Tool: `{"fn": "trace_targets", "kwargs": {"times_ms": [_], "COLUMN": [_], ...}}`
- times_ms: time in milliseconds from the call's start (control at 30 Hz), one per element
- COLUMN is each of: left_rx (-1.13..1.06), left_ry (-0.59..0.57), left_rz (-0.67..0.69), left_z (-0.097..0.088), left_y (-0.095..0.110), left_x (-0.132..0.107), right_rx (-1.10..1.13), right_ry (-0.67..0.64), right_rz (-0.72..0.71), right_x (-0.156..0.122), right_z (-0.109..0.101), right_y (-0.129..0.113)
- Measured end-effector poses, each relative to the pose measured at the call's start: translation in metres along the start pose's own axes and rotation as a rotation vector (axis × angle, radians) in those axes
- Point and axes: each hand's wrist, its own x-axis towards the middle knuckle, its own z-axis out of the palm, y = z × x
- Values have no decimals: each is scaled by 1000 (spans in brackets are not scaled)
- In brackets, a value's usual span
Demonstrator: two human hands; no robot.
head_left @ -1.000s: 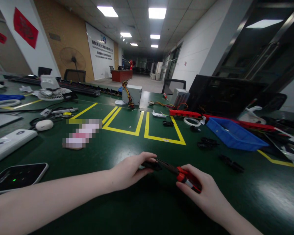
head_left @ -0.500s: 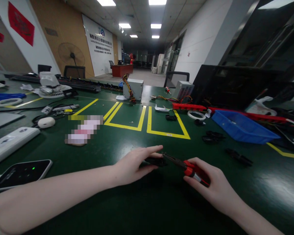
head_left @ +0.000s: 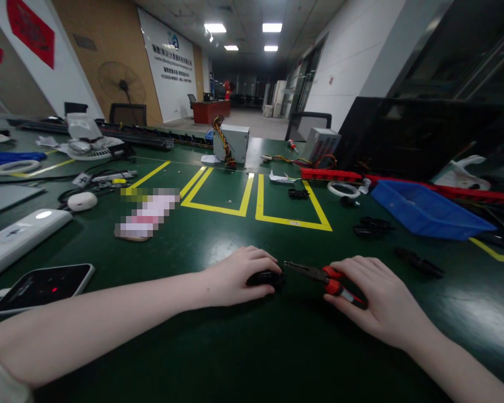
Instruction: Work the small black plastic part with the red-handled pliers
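My left hand (head_left: 235, 278) is closed around a small black part (head_left: 265, 279), low over the green table. Its fingers cover much of the part, so its exact kind does not show. Red-handled needle-nose pliers (head_left: 336, 285) are gripped in my right hand (head_left: 378, 299). Their jaws point left at the black part, with a small gap between tip and part. Whether the jaws are parted is too small to tell. More black pieces lie on the table to the right: a cluster (head_left: 373, 227) and a longer bundle (head_left: 419, 263).
A blue tray (head_left: 428, 215) stands at the right. Yellow tape (head_left: 294, 223) marks the table ahead, with one black piece (head_left: 298, 193) inside it. Beyond are a metal power supply box (head_left: 237, 144) and cables. At left lie a blurred-out phone (head_left: 147, 215) and a white device (head_left: 23, 240).
My left index finger, stretched out before, has curled down onto the black part. The pliers' tip, which was at the part, now sits slightly to its right. The whole view has shifted a little.
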Motion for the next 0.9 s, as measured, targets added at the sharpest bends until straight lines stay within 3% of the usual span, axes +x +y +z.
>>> {"fn": "trace_targets", "kwargs": {"times_ms": [300,667,900], "left_rx": [17,90,11], "left_ry": [46,11,62], "left_rz": [-85,-6,20], "left_z": [1,2,0], "left_y": [0,-6,-6], "left_x": [-1,0,-1], "right_rx": [-22,-25,-20], "right_ry": [-4,32,48], "right_rz": [-20,-122,-192], "right_x": [-2,-2,-2], "right_z": [9,8,7], "right_y": [3,4,4]}}
